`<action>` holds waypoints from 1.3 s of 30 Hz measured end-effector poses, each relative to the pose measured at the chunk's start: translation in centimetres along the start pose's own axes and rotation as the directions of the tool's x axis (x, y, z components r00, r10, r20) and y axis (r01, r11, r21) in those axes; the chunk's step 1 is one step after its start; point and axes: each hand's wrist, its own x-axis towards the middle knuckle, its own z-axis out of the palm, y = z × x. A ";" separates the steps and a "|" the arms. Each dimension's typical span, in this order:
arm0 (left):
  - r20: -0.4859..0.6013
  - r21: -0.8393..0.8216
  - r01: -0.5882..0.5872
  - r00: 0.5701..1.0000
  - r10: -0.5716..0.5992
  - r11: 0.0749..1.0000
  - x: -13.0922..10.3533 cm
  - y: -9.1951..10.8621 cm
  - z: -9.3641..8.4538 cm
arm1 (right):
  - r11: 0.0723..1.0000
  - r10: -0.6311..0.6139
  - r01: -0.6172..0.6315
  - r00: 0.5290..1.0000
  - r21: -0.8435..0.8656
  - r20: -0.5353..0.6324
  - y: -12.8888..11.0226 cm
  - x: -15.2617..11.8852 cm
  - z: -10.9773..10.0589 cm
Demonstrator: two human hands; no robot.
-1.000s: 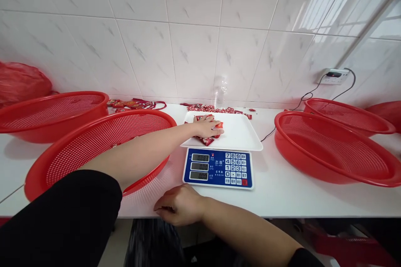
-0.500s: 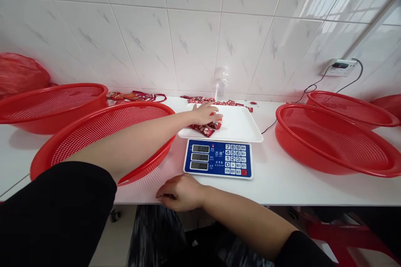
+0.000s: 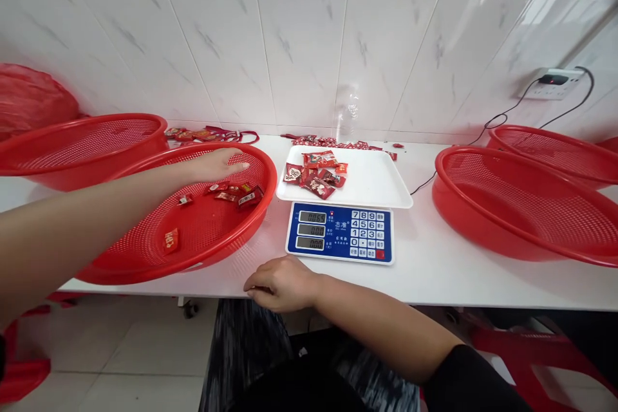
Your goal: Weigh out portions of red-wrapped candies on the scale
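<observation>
My left hand [image 3: 219,166] hovers over the near left red basket [image 3: 193,264] with thumb and fingers apart; nothing shows in it. Below it inside that basket lie several small wrapped packets [image 3: 234,194], a single orange-red packet [image 3: 170,240] and a small pale-and-red one [image 3: 185,200]. My right hand [image 3: 282,283] rests at the table's front edge, its fingers curled in, with nothing visible in them. Just beyond it stands a blue-and-white digital scale [image 3: 340,232]. On the scale's white tray [image 3: 374,177] sits a loose pile of red wrapped packets [image 3: 318,175].
Another red basket [image 3: 91,148] stands at the far left, beside a red plastic bag [image 3: 33,100]. Two more are at right, the nearer one [image 3: 512,206] beside the scale. A clear bottle [image 3: 347,116] and red packet strips [image 3: 207,135] line the wall. A power cord reaches the socket [image 3: 553,82].
My left hand has moved left from the packets on the tray to over the near left basket. The packets stay on the tray, and the scale's top reading is lower. My right hand keeps its place.
</observation>
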 end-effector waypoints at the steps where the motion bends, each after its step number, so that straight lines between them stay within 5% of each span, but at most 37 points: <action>1: 0.016 -0.009 -0.012 1.000 0.012 1.000 -0.5 0.1 0.0 | 1.000 0.003 -0.003 1.000 -0.004 0.004 0.0 0.0 0.0; 13: -0.061 0.031 -0.148 0.987 0.150 0.989 0.7 6.2 1.7 | 0.999 0.004 -0.004 1.000 -0.035 -0.005 0.0 0.2 0.2; 27: -0.034 0.135 -0.203 0.977 0.209 0.970 2.6 8.2 2.7 | 0.999 -0.014 0.013 1.000 -0.052 -0.016 -0.1 0.2 0.2; 30: -0.123 0.137 -0.152 0.978 0.169 0.979 2.6 6.6 1.7 | 0.999 -0.019 0.019 1.000 -0.050 -0.016 -0.1 0.1 0.2; 34: -0.227 0.108 0.032 0.974 -0.007 0.994 1.6 1.4 0.2 | 0.999 -0.032 0.031 0.999 -0.036 -0.027 -0.4 -0.2 0.4; 36: -0.136 0.110 0.100 0.987 -0.085 0.989 0.2 -1.9 -0.3 | 0.999 -0.028 0.028 0.999 -0.024 -0.028 -0.7 -0.4 0.4; 39: 0.178 0.173 0.200 0.957 -0.230 0.964 -2.9 -6.7 -0.2 | 1.000 -0.020 0.020 1.000 0.000 -0.024 -1.0 -0.5 0.4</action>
